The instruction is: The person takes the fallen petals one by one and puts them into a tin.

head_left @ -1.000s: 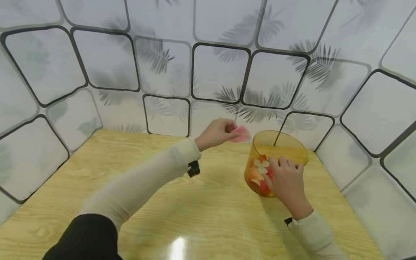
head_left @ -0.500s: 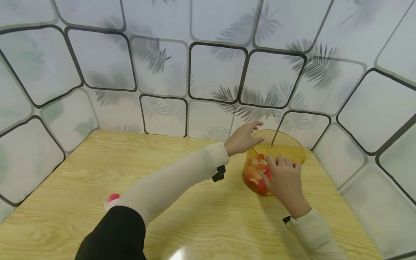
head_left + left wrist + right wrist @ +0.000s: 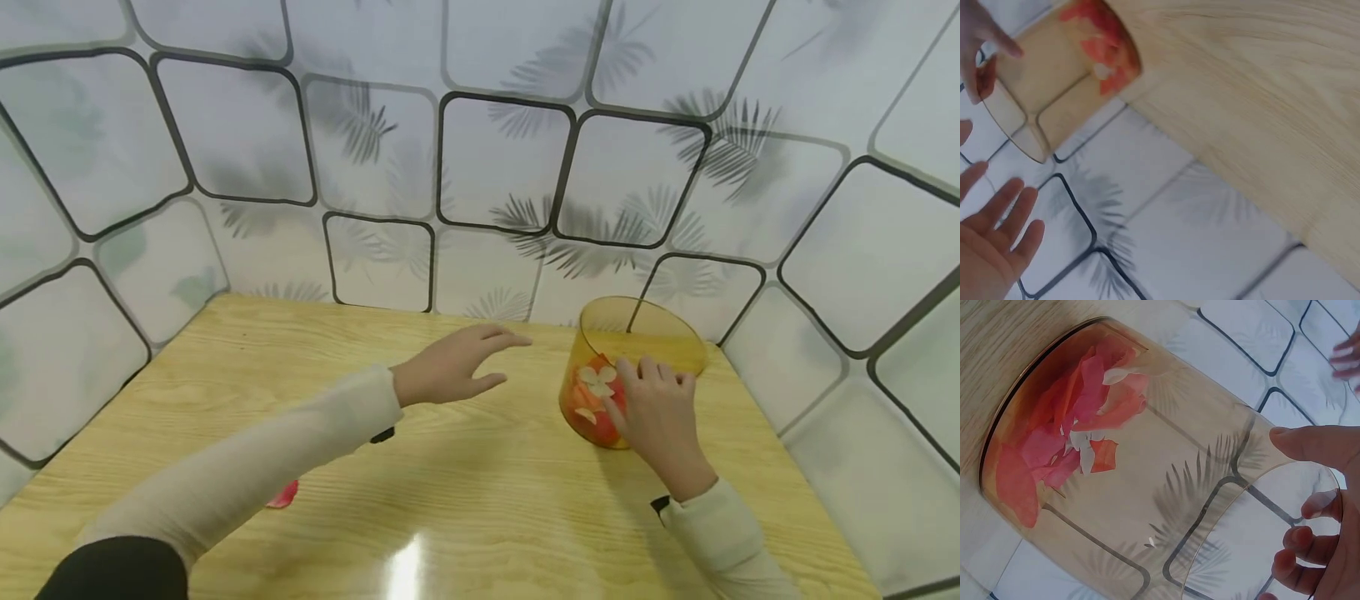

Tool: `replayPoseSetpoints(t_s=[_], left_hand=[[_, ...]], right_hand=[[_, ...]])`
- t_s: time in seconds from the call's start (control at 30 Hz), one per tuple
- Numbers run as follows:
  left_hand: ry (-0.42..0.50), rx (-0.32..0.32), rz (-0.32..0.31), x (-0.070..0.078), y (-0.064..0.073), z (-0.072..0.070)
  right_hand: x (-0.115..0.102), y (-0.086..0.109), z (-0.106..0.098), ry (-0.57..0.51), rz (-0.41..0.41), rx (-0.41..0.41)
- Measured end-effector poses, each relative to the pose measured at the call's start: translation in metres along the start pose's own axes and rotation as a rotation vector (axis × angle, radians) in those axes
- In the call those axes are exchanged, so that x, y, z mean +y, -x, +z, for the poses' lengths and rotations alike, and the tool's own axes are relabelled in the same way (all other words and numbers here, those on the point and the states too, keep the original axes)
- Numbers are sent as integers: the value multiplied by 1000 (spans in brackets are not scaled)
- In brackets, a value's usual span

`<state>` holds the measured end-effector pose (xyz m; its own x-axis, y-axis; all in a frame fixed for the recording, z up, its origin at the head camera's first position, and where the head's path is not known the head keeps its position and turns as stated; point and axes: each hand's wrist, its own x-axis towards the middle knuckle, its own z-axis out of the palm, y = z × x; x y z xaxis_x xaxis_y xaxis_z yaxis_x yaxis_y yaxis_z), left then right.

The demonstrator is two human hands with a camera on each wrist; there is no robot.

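A see-through amber container (image 3: 633, 346) stands on the right half of the table. Red, orange, pink and whitish petals (image 3: 1079, 419) lie heaped at its bottom. My right hand (image 3: 663, 412) grips its rim, thumb on the outside and fingers curled over into the mouth, as the right wrist view shows. To the container's left, my left hand (image 3: 453, 362) hovers over the table, fingers extended and holding nothing. In the left wrist view its spread fingers (image 3: 1019, 212) appear below the container. A pink-red petal (image 3: 283, 495) lies on the table, partly hidden by the left sleeve.
The light wood-grain table (image 3: 487, 492) is enclosed at the back and sides by pale panels (image 3: 382, 150) printed with dark rounded squares and leaves. The container stands near the back right, close to the panel.
My left hand released a pink petal at the container's mouth, then drew back to the left and down, empty. My right hand keeps its grip on the rim; the container has stayed put.
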<state>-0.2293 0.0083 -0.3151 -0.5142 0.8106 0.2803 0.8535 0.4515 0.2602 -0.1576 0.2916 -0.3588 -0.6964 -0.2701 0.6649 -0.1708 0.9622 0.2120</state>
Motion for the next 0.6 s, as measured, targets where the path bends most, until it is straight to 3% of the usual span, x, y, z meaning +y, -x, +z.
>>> replayPoseSetpoints(t_s=[0.1,0.2,0.43,0.6], left_hand=[[-137,-60,42,-8,33,-2],[-209,-126,27,-15,68,-3],[-205,-269,-111,-37,137,6],[-175,-315,-156,-51,171,9]], right_hand=[[0,0,0,-2,0,7],[0,-1,1,-1,0,5],[0,0,2,-21,9,-13],[0,-1,1,-24,9,-15]])
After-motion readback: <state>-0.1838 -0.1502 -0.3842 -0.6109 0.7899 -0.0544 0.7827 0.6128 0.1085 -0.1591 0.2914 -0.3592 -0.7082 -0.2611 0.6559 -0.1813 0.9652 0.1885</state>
